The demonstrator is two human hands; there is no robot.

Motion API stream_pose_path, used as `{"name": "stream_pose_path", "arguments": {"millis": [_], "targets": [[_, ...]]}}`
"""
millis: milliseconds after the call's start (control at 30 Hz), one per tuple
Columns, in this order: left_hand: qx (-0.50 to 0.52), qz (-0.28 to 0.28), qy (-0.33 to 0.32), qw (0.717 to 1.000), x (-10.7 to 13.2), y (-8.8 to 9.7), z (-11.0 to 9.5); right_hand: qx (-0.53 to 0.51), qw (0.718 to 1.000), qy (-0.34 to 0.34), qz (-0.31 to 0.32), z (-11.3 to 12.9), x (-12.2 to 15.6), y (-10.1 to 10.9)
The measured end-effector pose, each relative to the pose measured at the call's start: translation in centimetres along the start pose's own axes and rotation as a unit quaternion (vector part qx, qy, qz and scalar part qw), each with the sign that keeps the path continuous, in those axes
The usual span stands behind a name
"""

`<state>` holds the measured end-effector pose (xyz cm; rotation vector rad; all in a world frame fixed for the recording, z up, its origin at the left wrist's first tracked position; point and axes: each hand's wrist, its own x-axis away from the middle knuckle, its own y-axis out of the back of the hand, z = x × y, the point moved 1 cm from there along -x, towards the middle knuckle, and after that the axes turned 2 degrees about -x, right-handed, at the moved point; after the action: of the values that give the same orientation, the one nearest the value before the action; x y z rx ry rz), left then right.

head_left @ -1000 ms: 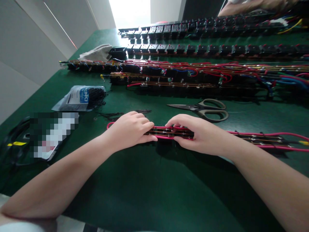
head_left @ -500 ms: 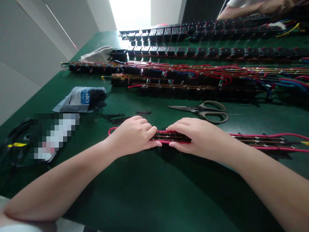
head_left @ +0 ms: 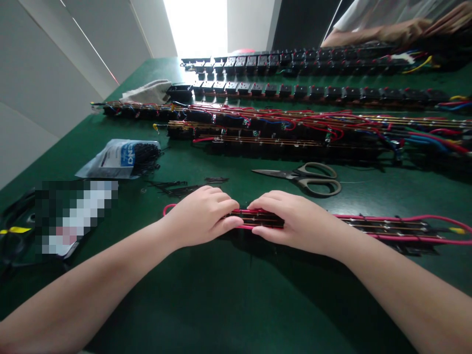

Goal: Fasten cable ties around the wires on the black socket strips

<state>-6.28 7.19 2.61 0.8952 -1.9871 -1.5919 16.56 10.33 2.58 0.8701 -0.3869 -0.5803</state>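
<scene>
A long, narrow black strip (head_left: 391, 227) with brass-coloured rods and red wire (head_left: 424, 217) along both edges lies across the near part of the table. My left hand (head_left: 206, 216) is closed over its left portion, thumb on the near edge and fingers over the far edge. A short way to the right, my right hand (head_left: 291, 219) grips the same strip in a like manner. Between the hands a short stretch of rods and red wire shows. Both palms hide the parts beneath them. Beyond my right hand lie scissors (head_left: 298, 175) with grey-green handles.
Loose black cable ties (head_left: 180, 189) lie beyond my left hand, near an opened bag (head_left: 121, 160) of more. Wired black strips (head_left: 280, 120) and rows of black blocks (head_left: 269, 90) cross the back of the green table (head_left: 206, 290). A co-worker's hands (head_left: 409, 32) are at the far right.
The view has tilted slightly upward, so the table contents sit lower in the picture. Both hands keep their hold on the strip, with little visible shift along it.
</scene>
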Motion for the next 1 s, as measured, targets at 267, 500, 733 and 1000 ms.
{"name": "stream_pose_path", "arguments": {"millis": [267,500,733,1000], "targets": [[0.033,-0.056,0.196,0.979,0.3,0.9,4.4,-0.024,0.999,-0.024,0.021,-0.1,-0.1,0.2],[-0.009,0.011,0.245,0.969,0.4,0.0,7.1,-0.032,0.999,-0.032,0.024,0.0,-0.1,0.5],[-0.075,0.024,0.227,0.971,0.1,0.1,6.2,-0.035,0.999,-0.031,0.022,0.0,-0.2,0.5],[-0.087,0.028,0.223,0.97,0.1,0.2,6.0,-0.019,0.999,-0.022,0.021,-0.1,-0.2,0.4]]}}
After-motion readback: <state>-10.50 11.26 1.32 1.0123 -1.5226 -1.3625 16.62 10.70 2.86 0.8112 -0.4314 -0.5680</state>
